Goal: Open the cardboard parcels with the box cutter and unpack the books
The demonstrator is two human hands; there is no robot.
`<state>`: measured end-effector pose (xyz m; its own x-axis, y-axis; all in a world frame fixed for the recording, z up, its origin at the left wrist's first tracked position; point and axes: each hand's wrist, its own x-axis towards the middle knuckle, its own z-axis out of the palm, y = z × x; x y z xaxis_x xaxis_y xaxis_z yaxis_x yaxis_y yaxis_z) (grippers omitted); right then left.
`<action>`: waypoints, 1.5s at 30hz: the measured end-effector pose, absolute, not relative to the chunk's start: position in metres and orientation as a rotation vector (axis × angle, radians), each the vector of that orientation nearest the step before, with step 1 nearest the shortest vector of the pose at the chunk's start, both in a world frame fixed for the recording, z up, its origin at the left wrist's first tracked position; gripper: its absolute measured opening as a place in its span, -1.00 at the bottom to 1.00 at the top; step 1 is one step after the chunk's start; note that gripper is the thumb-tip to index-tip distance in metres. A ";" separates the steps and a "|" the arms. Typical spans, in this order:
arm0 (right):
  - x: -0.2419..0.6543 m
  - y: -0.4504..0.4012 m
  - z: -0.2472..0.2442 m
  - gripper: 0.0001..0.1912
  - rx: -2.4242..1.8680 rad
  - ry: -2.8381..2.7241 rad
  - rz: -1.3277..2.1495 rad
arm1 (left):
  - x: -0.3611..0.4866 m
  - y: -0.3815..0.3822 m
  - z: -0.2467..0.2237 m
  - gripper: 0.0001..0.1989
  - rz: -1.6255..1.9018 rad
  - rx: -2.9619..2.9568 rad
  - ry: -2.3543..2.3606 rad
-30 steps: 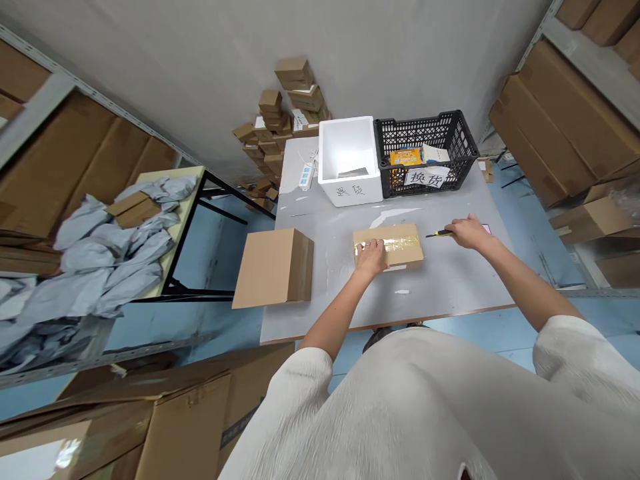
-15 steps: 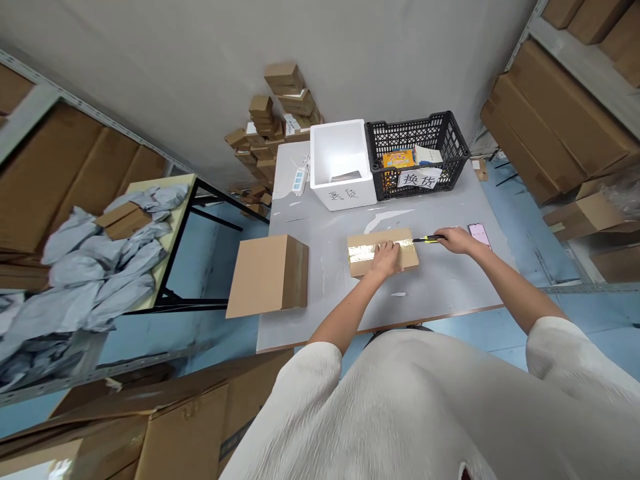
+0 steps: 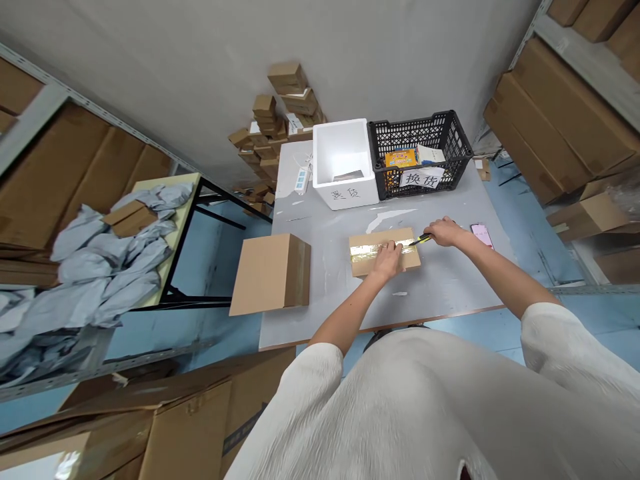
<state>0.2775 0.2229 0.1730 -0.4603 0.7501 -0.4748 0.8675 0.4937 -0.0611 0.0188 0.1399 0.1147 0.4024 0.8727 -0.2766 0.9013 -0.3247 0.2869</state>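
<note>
A small cardboard box point(image 3: 361, 265) lies on the grey table, a strip of shiny clear tape running along its top. My left hand point(image 3: 388, 261) rests on top of the box, fingers spread over the tape. In my closed right hand point(image 3: 444, 232) is a black and yellow utility knife point(image 3: 424, 238). Its tip reaches the taped seam near the box's right end, to the right of my left fingers. The blade itself is too small to make out clearly.
A larger carton point(image 3: 265, 273) stands at the table's left edge. Behind are a white foam bin point(image 3: 346, 195), a black crate point(image 3: 419, 127) holding packages, and a power strip point(image 3: 301, 180). A phone point(image 3: 481, 235) lies at right. Grey parcels point(image 3: 95, 267) cover a side table.
My right hand has shifted left and slightly up, and the knife now slants more, with its tip over the box's right end. My left hand stays on the box.
</note>
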 end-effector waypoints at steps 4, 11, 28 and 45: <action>0.286 0.234 0.169 -0.56 1.311 2.300 -0.544 | 0.019 0.139 0.115 -0.25 -0.085 2.264 1.525; 0.288 0.247 0.154 -0.60 1.277 2.375 -0.515 | 0.020 0.139 0.116 -0.26 -0.107 2.274 1.531; 0.322 0.214 0.143 -0.64 1.416 1.962 -1.419 | 0.012 0.144 0.111 -0.28 -0.005 2.268 1.491; 0.323 0.161 0.160 -0.50 1.641 2.521 -0.910 | 0.010 0.173 0.111 -0.40 0.130 2.228 1.649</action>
